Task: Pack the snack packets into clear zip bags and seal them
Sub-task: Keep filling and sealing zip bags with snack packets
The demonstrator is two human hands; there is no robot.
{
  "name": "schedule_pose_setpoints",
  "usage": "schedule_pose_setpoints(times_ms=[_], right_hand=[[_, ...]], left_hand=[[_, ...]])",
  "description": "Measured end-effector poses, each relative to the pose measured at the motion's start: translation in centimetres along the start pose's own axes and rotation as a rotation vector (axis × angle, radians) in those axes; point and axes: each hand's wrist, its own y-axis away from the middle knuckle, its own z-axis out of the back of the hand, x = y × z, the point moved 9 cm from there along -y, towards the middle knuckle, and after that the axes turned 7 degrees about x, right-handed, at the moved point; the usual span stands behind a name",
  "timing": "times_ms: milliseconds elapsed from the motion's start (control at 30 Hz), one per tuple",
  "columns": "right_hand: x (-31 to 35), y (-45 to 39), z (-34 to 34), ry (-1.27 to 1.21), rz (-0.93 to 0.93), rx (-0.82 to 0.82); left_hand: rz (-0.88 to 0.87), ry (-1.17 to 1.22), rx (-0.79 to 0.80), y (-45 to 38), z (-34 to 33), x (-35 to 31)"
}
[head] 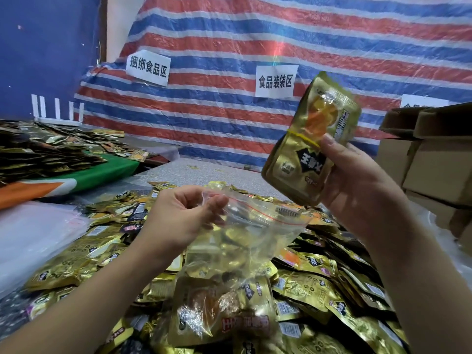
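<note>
My left hand (178,221) pinches the clear zip bag (245,233) mouth at 9 o'clock; my right hand (357,190) fingers curl round a banded gold packet bundle (306,146), raised at 2 o'clock above the packet pile (319,290).

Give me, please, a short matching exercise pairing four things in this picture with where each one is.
Things:
1. banded bundle of gold packets
2. clear zip bag
3. cardboard boxes
4. white paper signs

Places:
a. stacked at the right edge
b. raised in the right hand
c. on the striped tarp
d. pinched at its mouth by the left hand

Pairs: 1-b, 2-d, 3-a, 4-c
</note>
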Motion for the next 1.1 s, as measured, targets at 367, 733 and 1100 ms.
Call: schedule_pose_setpoints(times_ms=[367,733,1100], right_hand=[[-0.5,0.2,-1.0,0.457,-0.003,-0.004],[-2.7,0.6,-3.3,0.641,-0.138,0.195],[-4.2,1.1,-3.6,0.941,-0.270,0.338]], left_hand=[[0.027,-0.004,0.032,0.0,0.1,0.1],[0.025,0.007,0.005,-0.3,0.0,0.4],[-0.054,-0.042,0.080,-0.2,-0.9,0.4]])
